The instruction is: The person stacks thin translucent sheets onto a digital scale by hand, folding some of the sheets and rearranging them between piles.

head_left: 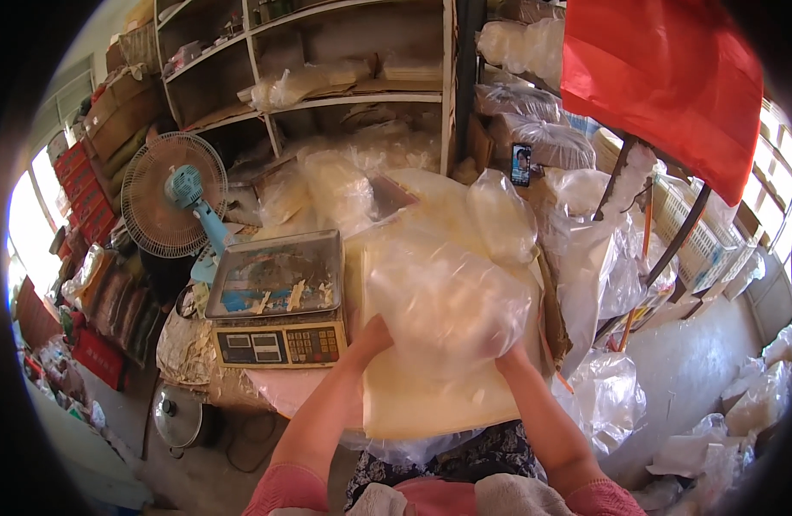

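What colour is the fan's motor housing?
The motor housing is turquoise blue, clearest in the head view.

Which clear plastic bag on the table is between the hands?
The large bag over the pale sheets, with the left hand and right hand at its edges; the others lie farther back.

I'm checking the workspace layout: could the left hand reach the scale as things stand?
Probably yes: the scale stands just left of the left hand, with nothing visible between, though the plastic bag partly covers that hand.

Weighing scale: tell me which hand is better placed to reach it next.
Probably the left hand: it's at the left of the plastic bag, nearer the scale; the right hand is across the bag.
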Demonstrator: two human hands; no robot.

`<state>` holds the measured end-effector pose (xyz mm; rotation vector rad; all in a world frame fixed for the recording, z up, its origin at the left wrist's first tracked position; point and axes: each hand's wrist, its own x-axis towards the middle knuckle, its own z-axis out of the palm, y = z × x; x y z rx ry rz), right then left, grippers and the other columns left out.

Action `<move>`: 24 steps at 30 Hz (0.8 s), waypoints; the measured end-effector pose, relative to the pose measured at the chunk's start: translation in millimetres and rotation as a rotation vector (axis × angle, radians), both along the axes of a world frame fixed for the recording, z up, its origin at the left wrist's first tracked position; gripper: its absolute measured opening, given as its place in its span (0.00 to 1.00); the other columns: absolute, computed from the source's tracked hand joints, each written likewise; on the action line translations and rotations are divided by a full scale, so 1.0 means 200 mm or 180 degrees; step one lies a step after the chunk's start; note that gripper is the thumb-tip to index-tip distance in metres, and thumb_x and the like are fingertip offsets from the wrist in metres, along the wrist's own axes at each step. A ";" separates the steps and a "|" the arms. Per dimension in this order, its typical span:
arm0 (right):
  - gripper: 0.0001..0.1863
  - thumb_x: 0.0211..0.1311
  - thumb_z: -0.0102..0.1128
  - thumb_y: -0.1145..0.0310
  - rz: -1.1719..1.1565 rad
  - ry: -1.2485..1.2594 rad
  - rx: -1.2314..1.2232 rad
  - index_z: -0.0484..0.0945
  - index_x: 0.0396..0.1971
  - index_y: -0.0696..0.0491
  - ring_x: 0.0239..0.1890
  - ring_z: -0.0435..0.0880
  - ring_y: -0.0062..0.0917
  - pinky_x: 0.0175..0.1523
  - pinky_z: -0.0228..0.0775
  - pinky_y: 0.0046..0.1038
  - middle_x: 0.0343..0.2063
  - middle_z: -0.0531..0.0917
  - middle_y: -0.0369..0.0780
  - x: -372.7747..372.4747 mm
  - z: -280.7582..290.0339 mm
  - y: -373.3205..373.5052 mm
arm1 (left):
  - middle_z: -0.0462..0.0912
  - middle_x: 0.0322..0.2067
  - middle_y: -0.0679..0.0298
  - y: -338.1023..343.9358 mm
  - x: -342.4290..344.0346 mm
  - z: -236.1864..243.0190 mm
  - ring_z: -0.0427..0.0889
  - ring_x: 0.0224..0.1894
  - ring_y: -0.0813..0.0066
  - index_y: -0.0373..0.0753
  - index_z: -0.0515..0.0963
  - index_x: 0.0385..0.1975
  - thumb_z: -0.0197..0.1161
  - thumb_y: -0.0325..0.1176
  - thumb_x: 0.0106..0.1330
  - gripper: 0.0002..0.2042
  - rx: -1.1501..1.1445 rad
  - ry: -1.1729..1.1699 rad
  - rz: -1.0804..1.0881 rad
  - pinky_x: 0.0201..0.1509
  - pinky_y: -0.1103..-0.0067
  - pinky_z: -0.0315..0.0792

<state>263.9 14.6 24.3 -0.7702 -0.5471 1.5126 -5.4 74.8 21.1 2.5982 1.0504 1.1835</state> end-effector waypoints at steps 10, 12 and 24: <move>0.10 0.72 0.49 0.64 -0.0388 0.0056 -0.0166 0.74 0.46 0.52 0.36 0.77 0.22 0.39 0.71 0.25 0.36 0.79 0.35 -0.19 -0.13 -0.11 | 0.81 0.43 0.54 -0.14 0.20 -0.19 0.81 0.44 0.64 0.36 0.77 0.51 0.62 0.32 0.61 0.18 -0.3048 -0.0905 0.0984 0.47 0.73 0.75; 0.10 0.72 0.49 0.64 -0.0399 0.0137 -0.0184 0.74 0.45 0.52 0.35 0.76 0.22 0.39 0.71 0.25 0.35 0.78 0.35 -0.18 -0.13 -0.18 | 0.81 0.44 0.52 -0.21 0.22 -0.26 0.81 0.45 0.62 0.35 0.76 0.52 0.61 0.31 0.61 0.19 -0.3398 -0.0981 0.1037 0.49 0.72 0.75; 0.04 0.65 0.53 0.76 -0.2282 -0.4592 0.3064 0.77 0.36 0.57 0.30 0.77 0.36 0.37 0.70 0.33 0.28 0.79 0.42 -0.13 0.59 -0.27 | 0.78 0.26 0.59 0.05 0.23 1.39 0.78 0.33 0.58 0.40 0.75 0.24 0.61 0.27 0.45 0.06 0.2382 -0.0071 -0.0867 0.36 0.67 0.72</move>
